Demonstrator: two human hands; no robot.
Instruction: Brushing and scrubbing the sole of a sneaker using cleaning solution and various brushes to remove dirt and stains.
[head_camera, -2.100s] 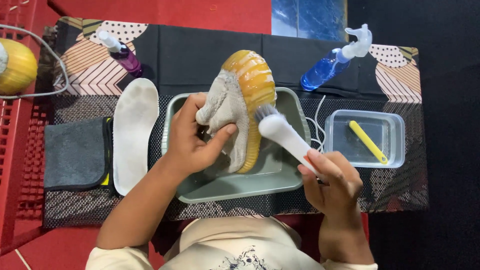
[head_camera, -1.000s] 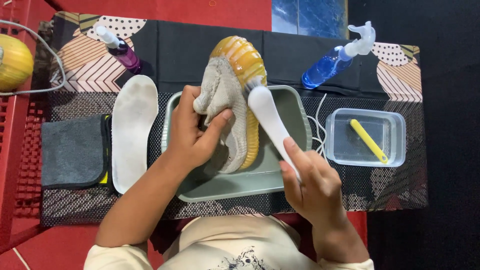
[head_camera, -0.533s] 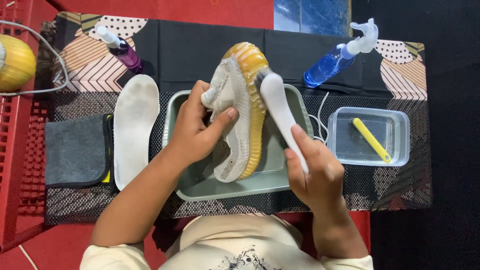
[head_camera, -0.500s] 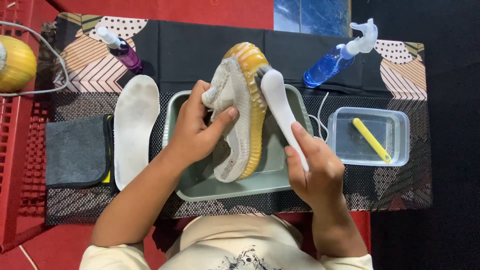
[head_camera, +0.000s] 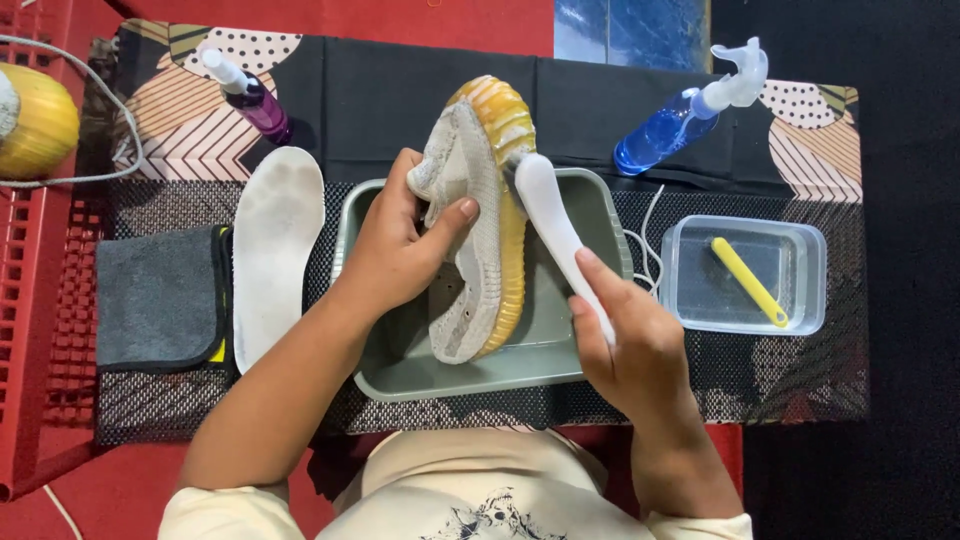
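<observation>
Right hand (head_camera: 635, 340), lower right of centre: fingers wrapped round white brush (head_camera: 555, 225) handle, head touching sole. Left hand (head_camera: 400, 250), centre: clasping grey knit sneaker (head_camera: 480, 230), yellow sole, tilted over grey tray (head_camera: 520, 365). Left: white insole (head_camera: 275, 245), grey cloth (head_camera: 160, 295). Right: clear tub (head_camera: 745, 275). Top: blue spray bottle (head_camera: 680, 115).

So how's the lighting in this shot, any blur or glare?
Head view: even light, sharp on the sneaker and white brush; soft glare on the clear water tub; the right edge falls into near-black shadow; no visible motion blur on either hand.
</observation>
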